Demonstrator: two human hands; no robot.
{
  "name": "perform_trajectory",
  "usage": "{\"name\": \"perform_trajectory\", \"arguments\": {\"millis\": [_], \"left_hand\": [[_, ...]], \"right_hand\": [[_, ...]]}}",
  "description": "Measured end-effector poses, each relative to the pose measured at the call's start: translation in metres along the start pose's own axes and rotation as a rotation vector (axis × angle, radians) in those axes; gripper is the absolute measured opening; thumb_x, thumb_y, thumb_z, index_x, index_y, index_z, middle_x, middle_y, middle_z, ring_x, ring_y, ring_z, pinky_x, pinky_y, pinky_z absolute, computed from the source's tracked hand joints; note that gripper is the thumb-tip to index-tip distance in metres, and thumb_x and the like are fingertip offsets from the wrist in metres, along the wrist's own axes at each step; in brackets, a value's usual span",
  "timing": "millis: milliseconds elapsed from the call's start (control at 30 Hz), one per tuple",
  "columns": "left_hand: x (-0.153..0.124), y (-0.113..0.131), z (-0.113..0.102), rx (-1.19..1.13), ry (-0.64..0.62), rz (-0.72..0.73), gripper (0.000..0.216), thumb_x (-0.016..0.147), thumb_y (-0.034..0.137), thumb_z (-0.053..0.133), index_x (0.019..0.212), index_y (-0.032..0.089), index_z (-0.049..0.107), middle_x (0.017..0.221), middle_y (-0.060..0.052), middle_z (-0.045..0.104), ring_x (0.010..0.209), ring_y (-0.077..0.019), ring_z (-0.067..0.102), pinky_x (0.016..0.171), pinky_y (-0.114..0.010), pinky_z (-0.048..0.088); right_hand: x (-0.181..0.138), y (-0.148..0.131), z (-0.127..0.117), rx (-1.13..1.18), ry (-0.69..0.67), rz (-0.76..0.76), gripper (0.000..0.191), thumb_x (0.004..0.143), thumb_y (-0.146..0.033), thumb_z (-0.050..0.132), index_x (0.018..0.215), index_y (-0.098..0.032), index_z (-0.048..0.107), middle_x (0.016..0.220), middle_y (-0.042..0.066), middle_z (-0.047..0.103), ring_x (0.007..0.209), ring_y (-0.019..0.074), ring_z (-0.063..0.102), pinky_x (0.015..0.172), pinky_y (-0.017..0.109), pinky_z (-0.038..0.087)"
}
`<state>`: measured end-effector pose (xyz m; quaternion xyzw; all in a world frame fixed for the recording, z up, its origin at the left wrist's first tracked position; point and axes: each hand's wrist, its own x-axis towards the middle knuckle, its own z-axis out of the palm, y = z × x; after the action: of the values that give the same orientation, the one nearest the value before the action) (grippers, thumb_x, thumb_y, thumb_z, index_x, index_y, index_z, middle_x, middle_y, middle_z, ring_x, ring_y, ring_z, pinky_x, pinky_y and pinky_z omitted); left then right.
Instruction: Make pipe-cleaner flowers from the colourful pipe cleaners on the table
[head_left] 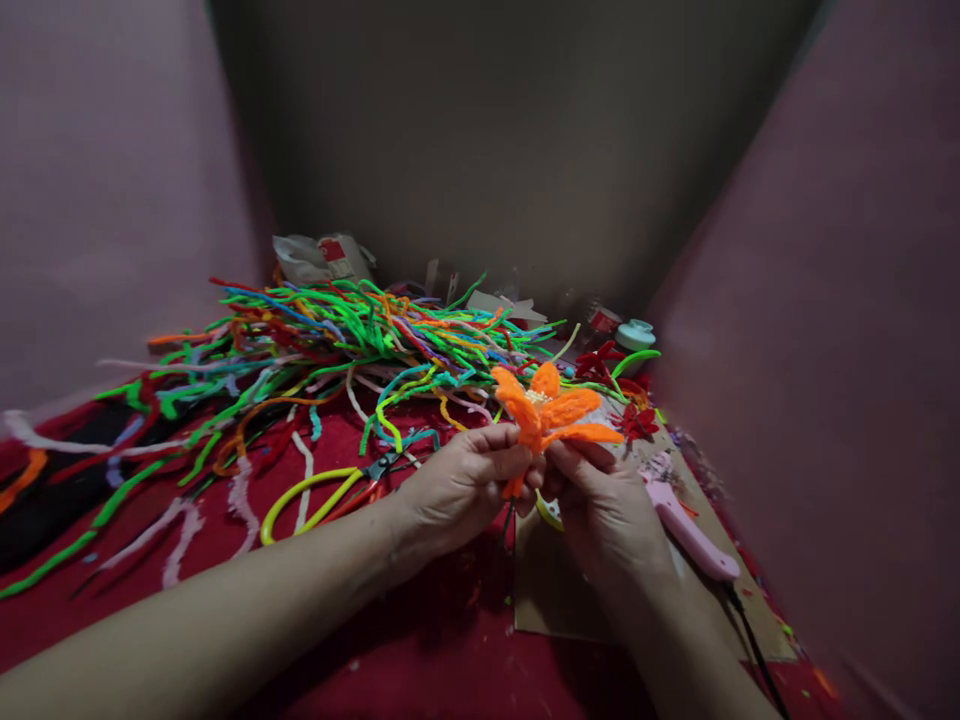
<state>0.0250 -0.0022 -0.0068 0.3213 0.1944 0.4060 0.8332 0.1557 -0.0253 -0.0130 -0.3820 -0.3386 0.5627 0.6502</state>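
An orange pipe-cleaner flower with pale beads or stamens at its centre is held upright between my two hands. My left hand pinches its base from the left, thumb and fingers closed on it. From the right, my right hand grips the lower petals and base with closed fingers. Part of the flower's base is hidden behind the fingers, and a dark stem end pokes out beneath. Left of my left hand lie yellow-handled scissors or cutters, with a red-handled tool partly hidden behind my forearm.
A large heap of coloured pipe cleaners spreads over the red cloth. At right, a pink corded glue gun rests on a cardboard sheet. Red flowers and a turquoise jar stand farther back.
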Motion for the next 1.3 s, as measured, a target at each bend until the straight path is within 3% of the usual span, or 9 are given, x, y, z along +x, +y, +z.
{"name": "perform_trajectory", "arguments": {"millis": [100,233,367,500,667,800,1167,1300], "left_hand": [[0.0,-0.002,0.001,0.005,0.006,-0.004,0.017,0.064,0.017,0.075,0.077,0.01,0.066,0.065,-0.002,0.059,0.059,-0.007,0.053,0.058,-0.018,0.038],[-0.001,-0.001,0.002,0.091,-0.006,0.025,0.02,0.063,0.022,0.075,0.078,0.011,0.067,0.07,-0.003,0.061,0.061,-0.0095,0.054,0.058,-0.021,0.039],[0.0,0.003,0.002,0.223,-0.006,0.099,0.015,0.065,0.023,0.073,0.071,0.011,0.066,0.071,-0.003,0.061,0.065,-0.0098,0.053,0.064,-0.022,0.039],[0.0,0.002,0.002,0.314,0.034,0.164,0.014,0.065,0.023,0.074,0.071,0.013,0.067,0.07,-0.002,0.06,0.067,-0.0109,0.053,0.069,-0.023,0.039],[0.0,-0.002,0.0,0.31,-0.008,0.183,0.014,0.066,0.024,0.073,0.075,0.014,0.068,0.064,0.0,0.055,0.066,-0.0114,0.052,0.069,-0.024,0.038],[0.0,-0.002,-0.002,0.292,0.007,0.165,0.016,0.064,0.025,0.074,0.074,0.014,0.067,0.068,0.0,0.057,0.065,-0.0102,0.051,0.07,-0.024,0.038],[0.001,0.003,-0.004,0.369,-0.044,0.187,0.014,0.065,0.022,0.072,0.06,0.015,0.061,0.062,0.001,0.053,0.06,-0.0098,0.045,0.068,-0.025,0.037],[0.001,0.005,-0.005,0.369,-0.059,0.163,0.012,0.063,0.021,0.072,0.059,0.015,0.062,0.063,0.0,0.054,0.061,-0.0098,0.046,0.068,-0.025,0.038]], "right_hand": [[0.0,0.003,-0.001,-0.061,0.011,-0.082,0.012,0.065,-0.023,0.072,0.07,-0.016,0.063,0.061,-0.002,0.055,0.051,0.0087,0.044,0.049,0.023,0.036],[-0.009,-0.003,-0.004,-0.208,0.091,-0.33,0.008,0.07,-0.024,0.069,0.076,-0.019,0.064,0.065,-0.002,0.059,0.057,0.0104,0.049,0.057,0.025,0.042],[-0.024,-0.016,-0.007,-0.515,0.123,-0.497,0.006,0.074,-0.022,0.065,0.069,-0.021,0.065,0.065,-0.002,0.061,0.062,0.0118,0.054,0.062,0.026,0.044],[-0.03,-0.021,-0.006,-0.758,0.066,-0.482,0.008,0.077,-0.026,0.062,0.076,-0.021,0.068,0.068,0.0,0.063,0.062,0.0131,0.054,0.058,0.026,0.044],[-0.03,-0.021,0.001,-0.78,0.041,-0.461,0.011,0.077,-0.027,0.06,0.072,-0.02,0.066,0.058,-0.002,0.058,0.052,0.0106,0.047,0.049,0.024,0.04],[-0.031,-0.021,0.002,-0.803,0.028,-0.511,0.008,0.077,-0.024,0.06,0.076,-0.021,0.067,0.062,-0.001,0.061,0.057,0.0118,0.052,0.053,0.026,0.042],[-0.025,-0.018,0.006,-0.664,0.026,-0.54,0.009,0.073,-0.02,0.065,0.076,-0.024,0.072,0.083,0.001,0.069,0.076,0.0163,0.06,0.072,0.032,0.049],[-0.021,-0.014,0.003,-0.563,0.038,-0.447,0.008,0.07,-0.021,0.069,0.076,-0.025,0.073,0.085,0.0,0.07,0.079,0.0169,0.061,0.076,0.033,0.049]]}}
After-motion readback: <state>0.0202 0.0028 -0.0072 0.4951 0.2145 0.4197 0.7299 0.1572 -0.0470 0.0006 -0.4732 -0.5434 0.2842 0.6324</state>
